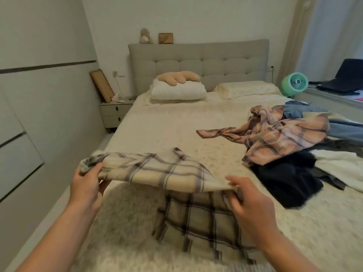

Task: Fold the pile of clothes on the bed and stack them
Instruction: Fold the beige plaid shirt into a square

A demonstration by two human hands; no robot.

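Note:
A cream plaid shirt (157, 171) is lifted above the near part of the bed (157, 130), stretched between both hands, its lower part lying on the bed below. My left hand (86, 183) grips its left edge. My right hand (249, 201) pinches its right edge. To the right lies the pile of clothes: a pink plaid shirt (279, 134) on top, a dark garment (284, 179) in front of it, blue denim (306, 112) behind, and a white garment (341, 165) at the right edge.
Two pillows (178, 91) and a grey headboard (198, 63) stand at the far end. A nightstand (115, 112) sits at the left, a green fan (294, 83) at the right. A fluffy blanket (121, 222) covers the near bed.

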